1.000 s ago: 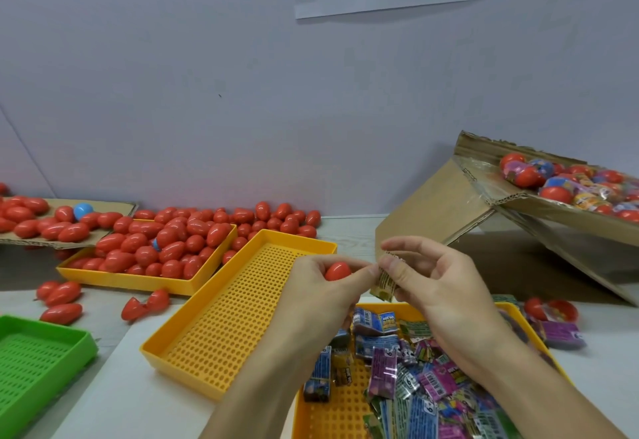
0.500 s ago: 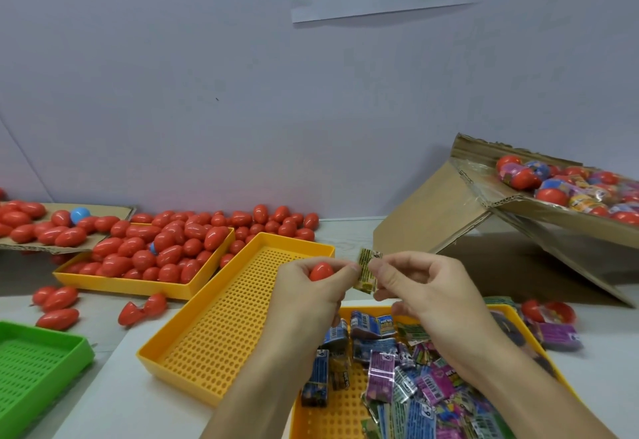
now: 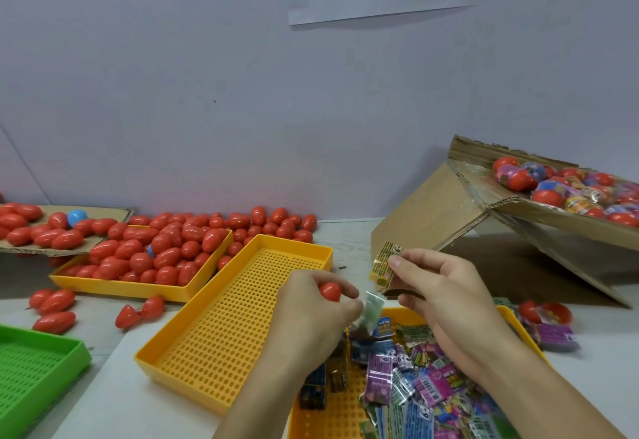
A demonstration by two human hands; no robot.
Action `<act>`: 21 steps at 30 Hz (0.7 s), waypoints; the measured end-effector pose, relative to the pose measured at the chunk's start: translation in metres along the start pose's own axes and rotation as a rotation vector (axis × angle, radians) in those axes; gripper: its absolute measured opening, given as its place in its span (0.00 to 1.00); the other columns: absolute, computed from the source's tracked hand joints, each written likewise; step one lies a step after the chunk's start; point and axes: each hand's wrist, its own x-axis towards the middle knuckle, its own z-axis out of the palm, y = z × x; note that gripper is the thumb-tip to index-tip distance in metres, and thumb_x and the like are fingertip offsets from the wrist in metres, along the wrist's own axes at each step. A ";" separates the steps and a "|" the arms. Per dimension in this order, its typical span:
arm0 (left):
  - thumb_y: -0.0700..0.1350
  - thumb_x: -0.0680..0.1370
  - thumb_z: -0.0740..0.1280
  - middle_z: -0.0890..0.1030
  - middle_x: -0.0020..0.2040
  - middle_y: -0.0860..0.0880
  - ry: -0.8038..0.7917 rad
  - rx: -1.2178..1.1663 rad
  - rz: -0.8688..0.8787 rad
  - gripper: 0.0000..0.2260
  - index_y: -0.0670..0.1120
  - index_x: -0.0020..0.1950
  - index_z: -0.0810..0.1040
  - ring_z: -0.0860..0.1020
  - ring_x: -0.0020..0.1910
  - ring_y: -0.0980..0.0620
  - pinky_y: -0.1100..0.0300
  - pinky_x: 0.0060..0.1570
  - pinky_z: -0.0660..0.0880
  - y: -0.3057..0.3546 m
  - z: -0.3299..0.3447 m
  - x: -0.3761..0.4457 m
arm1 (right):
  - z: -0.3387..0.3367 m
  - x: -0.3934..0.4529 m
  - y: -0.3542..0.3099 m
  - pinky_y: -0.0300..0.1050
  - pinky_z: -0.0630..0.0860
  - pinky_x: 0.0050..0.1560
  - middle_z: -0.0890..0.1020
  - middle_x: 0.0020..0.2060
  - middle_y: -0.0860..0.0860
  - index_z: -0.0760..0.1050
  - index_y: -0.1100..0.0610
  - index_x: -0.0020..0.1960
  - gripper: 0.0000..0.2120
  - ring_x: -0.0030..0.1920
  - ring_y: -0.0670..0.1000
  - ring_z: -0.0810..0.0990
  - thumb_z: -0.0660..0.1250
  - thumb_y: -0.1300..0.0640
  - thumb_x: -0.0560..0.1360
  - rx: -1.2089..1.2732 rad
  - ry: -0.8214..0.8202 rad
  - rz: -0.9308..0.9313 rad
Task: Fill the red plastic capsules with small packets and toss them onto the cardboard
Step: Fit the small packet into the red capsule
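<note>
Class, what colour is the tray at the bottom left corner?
Green tray, seen in the head view.

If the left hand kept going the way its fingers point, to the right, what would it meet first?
Probably the right hand, which pinches a yellow packet just beyond the left hand and its red capsule; depth between them is unclear.

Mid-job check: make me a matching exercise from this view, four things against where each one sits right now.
Things:
1. red capsule
2. yellow packet
3. blue capsule
4. green tray

Places:
A. far left, on flat cardboard
B. left hand
C. bottom-left corner
D. right hand

Pairs: 1-B, 2-D, 3-A, 4-C
</note>
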 end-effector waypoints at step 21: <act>0.40 0.76 0.68 0.73 0.31 0.49 -0.220 -0.534 -0.100 0.04 0.46 0.46 0.83 0.66 0.24 0.55 0.60 0.25 0.67 0.007 -0.006 0.002 | 0.005 -0.008 -0.004 0.31 0.76 0.42 0.87 0.42 0.47 0.86 0.47 0.46 0.07 0.44 0.42 0.83 0.70 0.54 0.72 -0.181 -0.150 -0.300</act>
